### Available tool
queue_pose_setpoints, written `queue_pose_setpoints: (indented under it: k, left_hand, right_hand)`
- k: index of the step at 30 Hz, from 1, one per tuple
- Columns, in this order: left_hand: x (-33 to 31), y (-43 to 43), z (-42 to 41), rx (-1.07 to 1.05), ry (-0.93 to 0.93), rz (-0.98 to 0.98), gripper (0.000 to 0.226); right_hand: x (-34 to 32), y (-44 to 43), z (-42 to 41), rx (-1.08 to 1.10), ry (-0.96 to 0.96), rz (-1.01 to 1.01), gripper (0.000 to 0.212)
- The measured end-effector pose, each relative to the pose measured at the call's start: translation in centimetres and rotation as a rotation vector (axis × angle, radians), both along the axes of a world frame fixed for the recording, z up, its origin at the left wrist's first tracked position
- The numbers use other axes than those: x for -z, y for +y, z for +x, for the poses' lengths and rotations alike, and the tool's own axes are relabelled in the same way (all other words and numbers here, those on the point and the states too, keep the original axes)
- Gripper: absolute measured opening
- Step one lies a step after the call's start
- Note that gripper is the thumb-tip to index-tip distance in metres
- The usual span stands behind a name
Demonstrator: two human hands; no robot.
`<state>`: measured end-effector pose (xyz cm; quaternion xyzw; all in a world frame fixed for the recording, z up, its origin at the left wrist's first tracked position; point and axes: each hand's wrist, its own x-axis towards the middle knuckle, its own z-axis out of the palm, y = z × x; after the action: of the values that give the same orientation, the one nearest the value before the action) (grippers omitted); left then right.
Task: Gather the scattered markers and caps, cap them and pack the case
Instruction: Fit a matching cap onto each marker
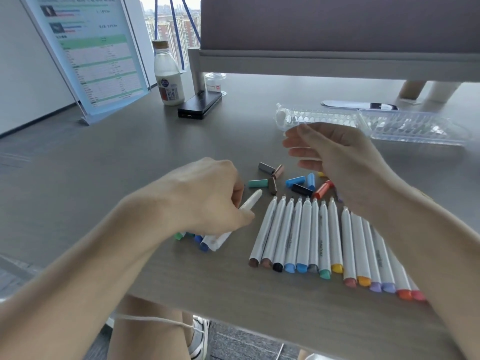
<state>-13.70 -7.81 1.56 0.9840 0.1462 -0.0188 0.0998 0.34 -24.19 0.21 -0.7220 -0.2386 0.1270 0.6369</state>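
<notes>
A grey desk [104,165] by a window carried fourteen uncapped white markers [306,229] lying side by side in a row, tips pointing away. Beyond the tips lay at least nine loose caps [295,181], partly hidden by the right hand [337,162], which hovered above them with fingers loosely spread, holding nothing. The left hand [207,193] was curled round one white marker [250,202], above a small bundle [207,241] of more whose count could not be told. A clear plastic case [389,123] lay open behind the right hand. The rightmost markers reached close to the near desk edge; bare desk spread to the left.
</notes>
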Motion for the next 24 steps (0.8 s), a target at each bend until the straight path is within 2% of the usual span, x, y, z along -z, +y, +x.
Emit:
queue_pose_setpoints:
  k: [3, 9, 11, 15, 18, 24]
  left_hand:
    - [0.2, -0.2, 0.1, 0.007, -0.043, 0.005, 0.046]
    - [0.3, 0.8, 0.1, 0.016, -0.063, 0.004, 0.033]
    - [0.1, 0.6, 0.2, 0.024, -0.086, -0.006, 0.033]
    - [-0.1, -1.2, 0.9, 0.054, -0.107, -0.109, 0.043]
    - [0.6, -2.2, 1.5, 0.058, -0.083, -0.109, 0.039]
    - [0.8, -1.7, 1.2, 0.035, -0.058, -0.048, 0.029]
  right_hand:
    - [0.1, 0.1, 0.3, 0.055, -0.007, 0.041, 0.022]
    - [0.0, -0.2, 0.3, 0.071, -0.031, -0.012, 0.02]
    - [0.1, -0.1, 0.3, 0.038, -0.097, -0.094, 0.018]
    - [0.8, 0.0, -0.2, -0.117, -0.345, -0.349, 0.016]
    - [1.0, 0.0, -1.0, -0.232, -0.478, -0.56, 0.023]
    - [1.1, 0.0, -1.3, -0.254, -0.618, -0.738, 0.028]
